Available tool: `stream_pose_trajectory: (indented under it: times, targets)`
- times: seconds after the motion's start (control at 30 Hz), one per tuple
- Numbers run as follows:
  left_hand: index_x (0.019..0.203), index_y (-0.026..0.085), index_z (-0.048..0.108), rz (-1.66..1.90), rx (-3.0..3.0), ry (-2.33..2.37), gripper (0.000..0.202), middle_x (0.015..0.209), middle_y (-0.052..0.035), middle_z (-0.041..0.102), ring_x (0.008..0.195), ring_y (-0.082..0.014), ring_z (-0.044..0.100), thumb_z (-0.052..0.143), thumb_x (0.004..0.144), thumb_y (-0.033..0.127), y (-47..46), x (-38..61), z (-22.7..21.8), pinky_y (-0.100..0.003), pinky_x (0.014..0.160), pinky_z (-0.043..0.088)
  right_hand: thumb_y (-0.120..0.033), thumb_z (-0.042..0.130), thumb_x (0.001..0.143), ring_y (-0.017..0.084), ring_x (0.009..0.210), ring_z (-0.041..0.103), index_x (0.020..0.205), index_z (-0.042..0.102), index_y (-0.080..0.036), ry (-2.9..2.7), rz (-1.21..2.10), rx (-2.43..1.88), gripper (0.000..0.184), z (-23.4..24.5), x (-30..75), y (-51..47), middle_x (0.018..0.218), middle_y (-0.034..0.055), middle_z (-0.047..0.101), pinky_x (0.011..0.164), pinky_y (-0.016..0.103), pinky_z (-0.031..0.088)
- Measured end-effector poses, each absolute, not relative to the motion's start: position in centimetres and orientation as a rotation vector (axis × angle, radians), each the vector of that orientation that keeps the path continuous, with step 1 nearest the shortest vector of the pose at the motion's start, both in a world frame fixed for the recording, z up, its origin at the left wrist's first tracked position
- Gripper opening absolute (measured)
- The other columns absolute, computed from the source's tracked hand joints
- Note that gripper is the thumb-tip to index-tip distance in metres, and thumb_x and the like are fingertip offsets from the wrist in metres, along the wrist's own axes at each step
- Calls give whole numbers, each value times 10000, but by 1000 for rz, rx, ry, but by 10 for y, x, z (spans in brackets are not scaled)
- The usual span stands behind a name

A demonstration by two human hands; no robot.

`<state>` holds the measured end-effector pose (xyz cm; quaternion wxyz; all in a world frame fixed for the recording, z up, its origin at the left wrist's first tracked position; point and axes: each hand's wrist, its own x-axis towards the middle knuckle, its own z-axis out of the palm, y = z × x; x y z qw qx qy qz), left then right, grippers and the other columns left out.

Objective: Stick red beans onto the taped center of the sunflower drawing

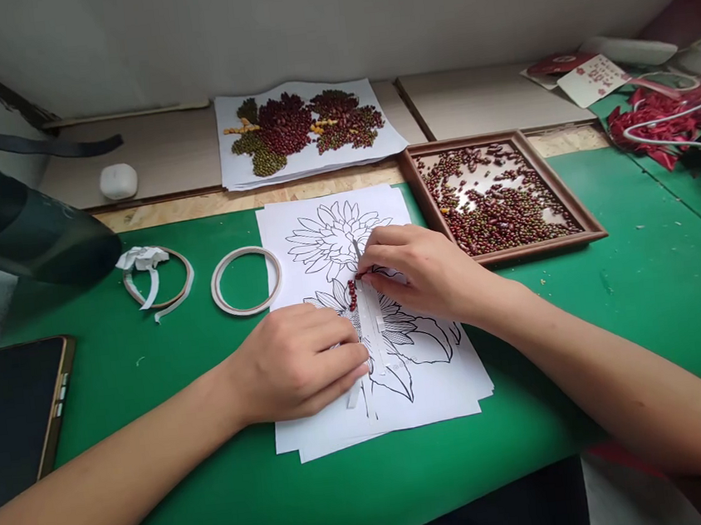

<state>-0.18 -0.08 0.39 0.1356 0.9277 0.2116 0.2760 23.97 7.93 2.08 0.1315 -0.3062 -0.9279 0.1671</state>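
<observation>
A printed flower line drawing lies on a stack of white sheets. Down its middle runs a whitish strip of tape, with a short row of red beans along its upper left side. My right hand is closed in a pinch at the top of this strip, a dark red bean at its fingertips. My left hand rests on the lower left of the drawing, fingers curled and pressed together beside the strip. Whatever its fingertips hold, if anything, is hidden. A small white tape piece pokes out below them.
A wooden tray of red and green beans sits at the right. Behind lies a finished bean picture. Tape rolls, a phone and a dark bottle are at the left; a white case stands behind.
</observation>
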Motion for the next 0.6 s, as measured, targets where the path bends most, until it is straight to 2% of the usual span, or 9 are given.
stream_pose_trajectory:
  times: [0.07,0.37,0.6]
  targets:
    - [1017,165,700,791,2696,723,137,967,-59,721,806,-185,632,564,1008,176,-1,-1,3,-333,703,493,-167,571,988,202,823,598,1001,741,-143,-2691,489,-904,172,21,240,79,953,90,665,724,333,438]
    - [1057,160,699,693,2641,993,145,1163,-83,712,1054,-237,623,561,1019,181,0,-1,4,-388,857,522,-174,566,991,217,884,634,1035,728,-139,-2678,487,-985,171,20,241,80,1005,98,681,755,335,461]
    - [1068,160,694,719,2671,985,138,1172,-74,732,1082,-246,625,569,1012,161,0,-1,3,-402,851,516,-182,561,996,209,877,629,1036,724,-133,-2680,488,-974,174,20,241,80,1003,94,674,756,333,466]
